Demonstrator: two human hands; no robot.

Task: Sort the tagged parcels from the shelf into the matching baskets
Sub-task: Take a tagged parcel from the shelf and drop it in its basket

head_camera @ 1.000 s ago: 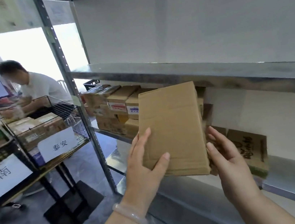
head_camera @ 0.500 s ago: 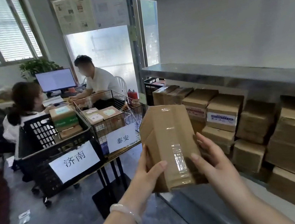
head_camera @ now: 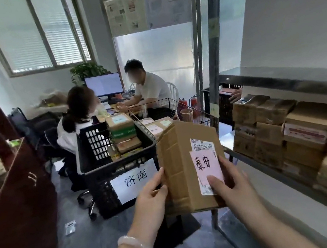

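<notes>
I hold a brown cardboard parcel (head_camera: 179,163) upright in front of me, with a pink handwritten tag (head_camera: 206,165) and a white barcode label facing me. My left hand (head_camera: 151,195) grips its left edge and my right hand (head_camera: 230,186) grips its lower right, thumb on the tag. Behind it stands a black plastic basket (head_camera: 96,146) with a white sign (head_camera: 137,180), holding several parcels. A wire basket (head_camera: 176,105) with parcels sits just right of it, partly hidden by my parcel. More boxes (head_camera: 285,127) fill the metal shelf (head_camera: 267,79) on my right.
Two people sit at a desk with a monitor (head_camera: 104,85) behind the baskets. A dark wooden cabinet (head_camera: 15,197) runs along the left. A black stand base (head_camera: 173,231) lies on the grey floor below my hands. Fire extinguishers (head_camera: 189,103) stand near the shelf post.
I have turned left, away from the shelf, toward the baskets. The parcel has been rotated in both hands, and its tagged face now points at me.
</notes>
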